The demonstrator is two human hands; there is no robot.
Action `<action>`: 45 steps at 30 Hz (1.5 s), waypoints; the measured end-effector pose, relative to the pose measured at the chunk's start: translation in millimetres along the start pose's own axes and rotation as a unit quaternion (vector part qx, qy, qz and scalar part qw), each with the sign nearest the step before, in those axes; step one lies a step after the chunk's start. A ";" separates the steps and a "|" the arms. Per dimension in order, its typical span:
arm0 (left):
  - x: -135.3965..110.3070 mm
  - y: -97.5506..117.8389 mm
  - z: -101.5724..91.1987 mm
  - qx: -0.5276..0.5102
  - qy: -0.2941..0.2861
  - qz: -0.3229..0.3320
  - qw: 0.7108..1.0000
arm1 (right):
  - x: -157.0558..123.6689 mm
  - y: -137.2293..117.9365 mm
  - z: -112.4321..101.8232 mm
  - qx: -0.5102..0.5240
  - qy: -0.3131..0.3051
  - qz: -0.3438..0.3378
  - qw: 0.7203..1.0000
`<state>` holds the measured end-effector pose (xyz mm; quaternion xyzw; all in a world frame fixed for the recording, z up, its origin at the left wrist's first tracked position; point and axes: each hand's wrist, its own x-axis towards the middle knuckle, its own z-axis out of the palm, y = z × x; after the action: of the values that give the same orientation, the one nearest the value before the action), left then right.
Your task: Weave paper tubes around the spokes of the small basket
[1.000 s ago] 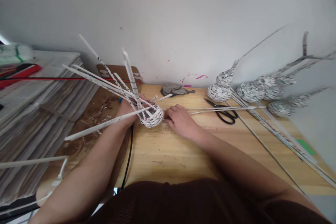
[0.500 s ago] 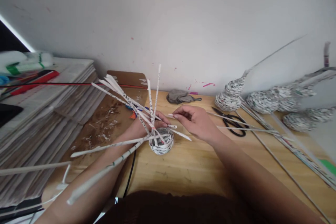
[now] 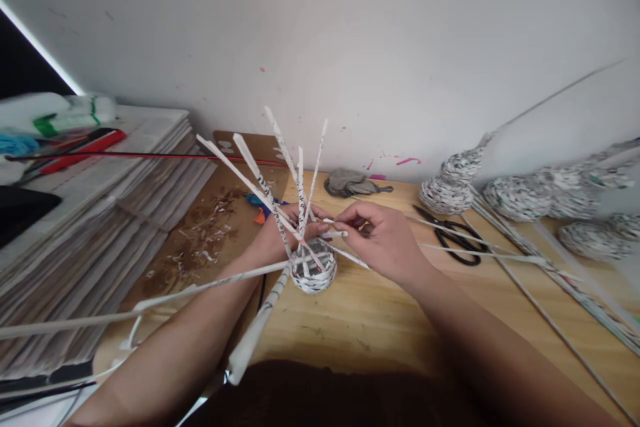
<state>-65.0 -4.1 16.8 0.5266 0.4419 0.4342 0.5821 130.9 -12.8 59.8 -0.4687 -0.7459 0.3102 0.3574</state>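
Observation:
A small round basket [image 3: 314, 278], woven from rolled newspaper, is above the wooden table in front of me. Several stiff rolled-paper tubes [image 3: 260, 178] fan out from its rim, upward and to the left. Behind these tubes, my left hand [image 3: 316, 229] is closed on the far side of the basket; the tubes partly hide its fingers. To the right, my right hand [image 3: 383, 240] pinches a thin paper tube [image 3: 329, 221] between thumb and fingers, close to my left fingertips. Another tube end lies just under that pinch.
Black-handled scissors [image 3: 457, 240] and long paper tubes [image 3: 530, 287] lie to the right. Finished woven paper pieces [image 3: 447, 188] stand along the wall. A grey cloth [image 3: 353, 183] lies behind my hands. At left is a stack of newspapers [image 3: 155, 180] beside a cardboard sheet [image 3: 200, 240] with scraps.
My right hand has come nearer to my left hand with the pinched tube. The upright tubes have spread apart, and a near-side tube now points more toward me. The view has shifted slightly.

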 end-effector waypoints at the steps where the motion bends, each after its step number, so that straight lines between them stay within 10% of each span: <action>1: 0.1 -0.4 0.3 0.003 0.000 0.002 1.000 | -0.7 1.1 1.1 -0.006 0.004 -0.007 1.000; 15: -2.9 -2.7 3.7 -0.016 0.012 0.036 0.999 | -2.7 1.9 5.1 0.014 0.002 0.011 1.000; 26: 0.2 -1.1 1.7 0.005 0.028 0.036 0.999 | -8.2 18.3 2.4 -0.132 0.015 -0.232 0.964; 45: -0.7 2.9 5.1 0.009 0.053 0.028 0.998 | -6.1 12.3 14.0 0.009 0.030 -0.057 0.998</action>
<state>-60.3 -5.8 20.0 0.5204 0.4608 0.4736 0.5410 127.1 -15.7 40.8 -0.4310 -0.7575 0.2820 0.4012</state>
